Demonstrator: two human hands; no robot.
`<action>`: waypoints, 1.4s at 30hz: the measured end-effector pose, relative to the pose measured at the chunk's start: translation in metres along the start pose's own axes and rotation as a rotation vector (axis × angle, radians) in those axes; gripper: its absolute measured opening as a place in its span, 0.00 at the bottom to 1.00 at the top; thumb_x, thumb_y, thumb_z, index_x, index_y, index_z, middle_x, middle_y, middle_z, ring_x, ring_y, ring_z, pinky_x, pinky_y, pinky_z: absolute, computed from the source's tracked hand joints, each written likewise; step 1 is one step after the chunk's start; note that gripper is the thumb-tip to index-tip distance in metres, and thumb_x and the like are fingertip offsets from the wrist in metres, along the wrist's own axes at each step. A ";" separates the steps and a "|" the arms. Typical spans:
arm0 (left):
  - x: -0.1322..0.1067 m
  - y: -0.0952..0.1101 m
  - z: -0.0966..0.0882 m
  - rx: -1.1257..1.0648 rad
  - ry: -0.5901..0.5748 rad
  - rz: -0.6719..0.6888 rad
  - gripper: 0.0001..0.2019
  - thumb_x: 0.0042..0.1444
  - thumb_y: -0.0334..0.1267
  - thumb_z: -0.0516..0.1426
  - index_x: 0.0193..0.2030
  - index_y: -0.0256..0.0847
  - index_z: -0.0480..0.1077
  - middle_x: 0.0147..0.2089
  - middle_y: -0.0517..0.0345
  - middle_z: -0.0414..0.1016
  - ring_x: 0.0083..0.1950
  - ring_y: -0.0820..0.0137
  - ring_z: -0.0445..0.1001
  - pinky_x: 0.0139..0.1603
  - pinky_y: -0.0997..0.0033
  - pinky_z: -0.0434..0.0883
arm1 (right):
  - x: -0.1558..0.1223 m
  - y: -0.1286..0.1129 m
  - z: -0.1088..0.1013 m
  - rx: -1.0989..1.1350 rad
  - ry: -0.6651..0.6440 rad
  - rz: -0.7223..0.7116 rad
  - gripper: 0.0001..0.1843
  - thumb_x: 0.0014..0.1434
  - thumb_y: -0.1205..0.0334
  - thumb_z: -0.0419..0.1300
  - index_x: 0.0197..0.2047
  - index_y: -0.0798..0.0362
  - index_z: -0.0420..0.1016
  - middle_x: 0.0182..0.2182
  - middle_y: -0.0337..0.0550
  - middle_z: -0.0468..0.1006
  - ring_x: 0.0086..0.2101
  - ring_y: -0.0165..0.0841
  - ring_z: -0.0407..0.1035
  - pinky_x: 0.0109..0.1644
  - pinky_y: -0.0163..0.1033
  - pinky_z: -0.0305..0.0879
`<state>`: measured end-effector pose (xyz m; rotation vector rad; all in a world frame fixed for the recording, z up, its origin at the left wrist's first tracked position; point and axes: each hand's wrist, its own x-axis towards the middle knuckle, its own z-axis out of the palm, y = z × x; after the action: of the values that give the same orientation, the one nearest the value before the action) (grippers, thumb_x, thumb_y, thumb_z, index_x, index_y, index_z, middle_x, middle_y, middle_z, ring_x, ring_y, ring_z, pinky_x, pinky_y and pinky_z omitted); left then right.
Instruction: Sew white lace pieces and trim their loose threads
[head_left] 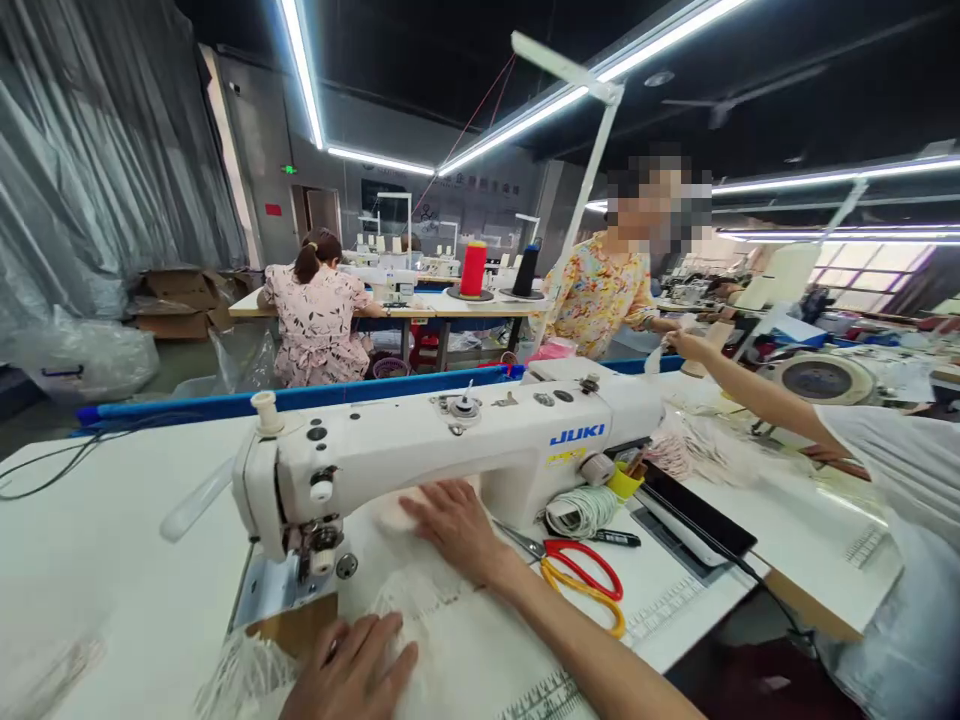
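Lettering (577, 436) in blue on the white sewing machine (435, 425) reads "JUKI"; a smaller yellow mark (566, 457) sits just beneath it, too blurred to read; a measuring scale (544, 695) runs along the table (112, 500), its figures too small to make out; the far wall (487, 185) carries pale Chinese characters, only partly legible; a black marker (616, 538) bears white print, likewise unreadable. Pale fringed cloth (431, 610) lies on the table below the machine's arm, its loose strands (247, 675) trailing to the left near the needle end; the right hand (459, 525) reaches in under that arm, fingers somewhat spread and laid over the far part of the cloth; the left hand (356, 665) is nearer, palm down, fingers spread at the cloth's near left side, blurred at the tips, so whether they press on it I cannot tell; scissors (581, 570) with one red and one yellow handle lie just beside the right forearm, next to a coil of pale cord (581, 512).
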<state>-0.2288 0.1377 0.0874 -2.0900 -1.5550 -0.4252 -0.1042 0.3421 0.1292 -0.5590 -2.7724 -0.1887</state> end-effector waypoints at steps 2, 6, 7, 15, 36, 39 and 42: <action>0.006 -0.001 -0.011 -0.060 -0.069 0.021 0.15 0.64 0.38 0.46 0.54 0.49 0.66 0.53 0.55 0.74 0.50 0.63 0.72 0.49 0.61 0.62 | 0.009 0.003 0.006 0.017 -0.013 0.038 0.20 0.63 0.57 0.56 0.58 0.40 0.63 0.51 0.43 0.71 0.48 0.39 0.63 0.51 0.45 0.56; 0.025 0.000 -0.032 -0.195 -0.241 -0.059 0.17 0.62 0.32 0.48 0.56 0.46 0.63 0.56 0.52 0.71 0.52 0.61 0.70 0.51 0.56 0.62 | 0.021 -0.001 -0.004 0.059 -0.010 0.073 0.15 0.63 0.60 0.54 0.54 0.45 0.68 0.47 0.47 0.74 0.47 0.43 0.64 0.50 0.49 0.55; 0.029 0.001 -0.037 -0.214 -0.257 -0.082 0.17 0.61 0.32 0.48 0.57 0.46 0.62 0.57 0.51 0.71 0.54 0.60 0.69 0.52 0.55 0.61 | 0.019 -0.007 -0.011 0.067 0.001 0.074 0.15 0.64 0.61 0.53 0.53 0.46 0.69 0.47 0.48 0.74 0.47 0.44 0.64 0.50 0.50 0.55; -0.024 -0.012 -0.089 -0.152 0.074 -0.168 0.18 0.55 0.21 0.44 0.48 0.35 0.68 0.49 0.45 0.73 0.55 0.59 0.66 0.54 0.56 0.57 | -0.068 -0.070 -0.053 0.216 0.071 -0.214 0.15 0.65 0.63 0.48 0.52 0.50 0.68 0.50 0.49 0.71 0.47 0.39 0.65 0.46 0.43 0.62; -0.041 -0.090 -0.097 -0.474 -0.242 -0.675 0.12 0.59 0.28 0.47 0.45 0.42 0.67 0.45 0.52 0.71 0.48 0.59 0.67 0.47 0.55 0.63 | 0.014 -0.159 -0.022 0.520 0.076 0.017 0.07 0.58 0.60 0.60 0.39 0.53 0.70 0.30 0.42 0.74 0.34 0.38 0.65 0.36 0.42 0.60; -0.040 -0.096 -0.100 -0.562 -0.292 -0.736 0.11 0.62 0.33 0.45 0.34 0.43 0.67 0.34 0.59 0.71 0.38 0.66 0.69 0.39 0.64 0.66 | 0.017 -0.157 -0.026 0.705 0.099 0.005 0.08 0.61 0.67 0.53 0.30 0.52 0.68 0.28 0.40 0.72 0.33 0.34 0.65 0.38 0.40 0.61; -0.036 -0.097 -0.112 -0.728 -0.319 -0.860 0.13 0.63 0.39 0.44 0.32 0.43 0.66 0.32 0.62 0.70 0.33 0.69 0.68 0.30 0.72 0.62 | 0.015 -0.158 -0.040 0.937 0.074 -0.010 0.08 0.62 0.65 0.51 0.32 0.52 0.68 0.32 0.42 0.71 0.34 0.33 0.66 0.37 0.37 0.63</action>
<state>-0.3275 0.0680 0.1812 -1.8765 -2.8008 -1.1310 -0.1695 0.1951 0.1610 -0.2645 -2.4050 1.0026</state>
